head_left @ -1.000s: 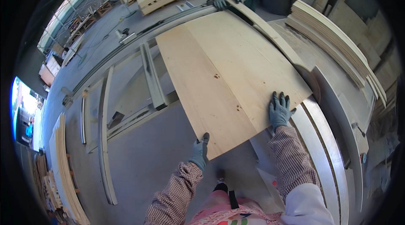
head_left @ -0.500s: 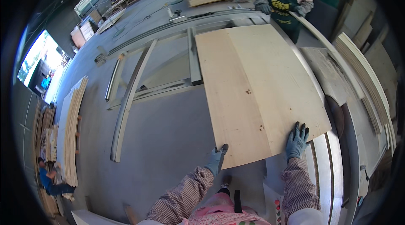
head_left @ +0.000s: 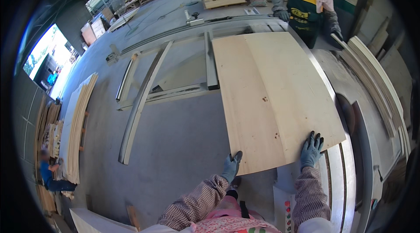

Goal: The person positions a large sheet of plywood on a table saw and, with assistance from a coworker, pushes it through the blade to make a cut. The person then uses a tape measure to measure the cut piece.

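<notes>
A broad pale wooden panel lies flat on the metal saw table. At its near left corner my left hand is closed on the edge, thumb on top and the other fingers hidden below. My right hand rests on the near edge further right, fingers stretched out over the wood and pressing flat. Both hands wear grey-blue gloves with dark fingertips. Beside the panel's right edge stands a dark round saw blade or guard, partly hidden; I cannot tell which.
Across the table a co-worker in a green apron has one hand by a stack of long boards. An open metal frame extends to the left. Further left are a board pile and another person.
The co-worker's long strip has moved right, away from the saw, to the board stack. My view has shifted slightly; my hands keep their places on the panel.
</notes>
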A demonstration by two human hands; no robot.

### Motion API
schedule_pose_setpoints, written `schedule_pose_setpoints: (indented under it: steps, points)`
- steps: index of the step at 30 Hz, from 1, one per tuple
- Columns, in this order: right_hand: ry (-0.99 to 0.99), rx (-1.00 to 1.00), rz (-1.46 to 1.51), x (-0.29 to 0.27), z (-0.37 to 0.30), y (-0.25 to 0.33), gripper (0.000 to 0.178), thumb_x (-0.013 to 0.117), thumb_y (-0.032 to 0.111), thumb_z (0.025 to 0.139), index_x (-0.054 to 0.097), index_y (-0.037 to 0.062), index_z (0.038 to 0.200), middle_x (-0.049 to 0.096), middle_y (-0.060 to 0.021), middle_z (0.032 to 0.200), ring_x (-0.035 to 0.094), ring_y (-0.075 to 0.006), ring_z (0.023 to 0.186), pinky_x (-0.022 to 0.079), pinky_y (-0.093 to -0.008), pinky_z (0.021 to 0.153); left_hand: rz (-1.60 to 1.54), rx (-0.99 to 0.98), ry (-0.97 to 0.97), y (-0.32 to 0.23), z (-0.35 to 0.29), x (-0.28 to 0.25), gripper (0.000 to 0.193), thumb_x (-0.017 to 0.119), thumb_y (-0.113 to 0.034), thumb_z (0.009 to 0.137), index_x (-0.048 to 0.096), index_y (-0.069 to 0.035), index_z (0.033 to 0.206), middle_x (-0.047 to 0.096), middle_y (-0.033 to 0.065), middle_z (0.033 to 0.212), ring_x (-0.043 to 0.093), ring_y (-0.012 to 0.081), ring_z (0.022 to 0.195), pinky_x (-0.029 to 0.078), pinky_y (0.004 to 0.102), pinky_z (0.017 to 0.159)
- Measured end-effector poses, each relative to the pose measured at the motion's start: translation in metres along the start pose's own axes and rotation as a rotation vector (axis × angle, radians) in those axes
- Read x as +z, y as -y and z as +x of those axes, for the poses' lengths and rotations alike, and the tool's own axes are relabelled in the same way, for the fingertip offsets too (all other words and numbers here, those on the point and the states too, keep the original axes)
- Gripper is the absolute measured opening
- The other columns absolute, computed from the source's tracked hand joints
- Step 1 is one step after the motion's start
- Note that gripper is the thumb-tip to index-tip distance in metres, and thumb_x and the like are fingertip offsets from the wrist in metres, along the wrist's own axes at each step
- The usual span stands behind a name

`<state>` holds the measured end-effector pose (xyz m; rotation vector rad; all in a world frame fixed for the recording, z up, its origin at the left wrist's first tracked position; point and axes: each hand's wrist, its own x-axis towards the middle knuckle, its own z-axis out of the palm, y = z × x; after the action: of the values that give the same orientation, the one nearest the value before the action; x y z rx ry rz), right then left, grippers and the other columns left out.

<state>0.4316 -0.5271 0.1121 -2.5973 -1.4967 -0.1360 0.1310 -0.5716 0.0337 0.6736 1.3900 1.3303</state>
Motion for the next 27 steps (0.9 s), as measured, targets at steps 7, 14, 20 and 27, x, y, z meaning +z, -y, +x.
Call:
schedule_pose_setpoints:
  steps: [7,14,20,27]
  points:
    - [-0.037,-0.03,0.042,-0.009,0.005,-0.001,0.052,0.041,0.036,0.089,0.031,0.0273,0.138,0.027,-0.0062,0.145,0.021,-0.0287,0.134,0.012,-0.0662,0.1,0.218,-0.076,-0.025,-0.019,-0.002,0.005,0.036,0.06,-0.03,0.087,0.056,0.0,0.106,0.062,0.0068,0.09,0.056,0.0137,0.076,0.047,0.0289,0.067]
    - [-0.067,-0.03,0.106,-0.008,0.012,-0.003,0.05,0.045,0.035,0.086,0.037,0.0266,0.135,0.03,-0.0063,0.143,0.024,-0.029,0.133,0.01,-0.0641,0.101,0.268,0.032,-0.002,-0.026,-0.001,0.013,0.041,0.057,-0.033,0.088,0.054,0.002,0.11,0.061,0.0089,0.093,0.056,0.0172,0.079,0.047,0.0316,0.071]
    - [-0.173,-0.054,0.163,0.0,0.017,-0.005,0.049,0.052,0.029,0.082,0.045,0.0241,0.13,0.037,-0.0067,0.139,0.027,-0.0283,0.131,0.005,-0.0608,0.104,0.245,0.002,0.028,-0.053,-0.015,0.018,0.05,0.061,-0.039,0.084,0.052,0.004,0.11,0.06,0.0109,0.097,0.055,0.0184,0.087,0.046,0.0333,0.077]
    - [-0.135,-0.003,0.266,-0.015,0.023,0.001,0.05,0.056,0.02,0.078,0.049,0.0218,0.127,0.038,-0.007,0.138,0.027,-0.0275,0.131,0.007,-0.0545,0.107,-0.228,-0.388,0.268,-0.064,0.016,0.008,0.051,0.05,-0.042,0.089,0.047,0.001,0.116,0.057,0.0125,0.107,0.058,0.0224,0.092,0.048,0.0347,0.079]
